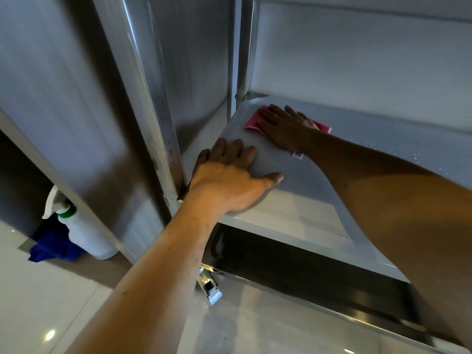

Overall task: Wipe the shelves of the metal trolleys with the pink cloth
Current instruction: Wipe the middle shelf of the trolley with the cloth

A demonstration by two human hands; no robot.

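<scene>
The metal trolley's shelf [370, 139] runs from the centre to the right of the head view, with water droplets on its right part. A pink cloth [251, 121] lies near the shelf's far left corner. My right hand [286, 126] presses flat on the cloth with straight fingers and covers most of it. My left hand [229, 175] rests flat on the shelf's near left corner, fingers spread, thumb pointing right. Below it a lower shelf [306, 297] shows darkly.
A steel upright post [153, 123] stands left of the shelf. On the floor at left a white spray bottle [84, 233] with a green collar stands beside a blue cloth [53, 247]. A trolley caster [210, 287] sits on the white tiled floor [38, 302].
</scene>
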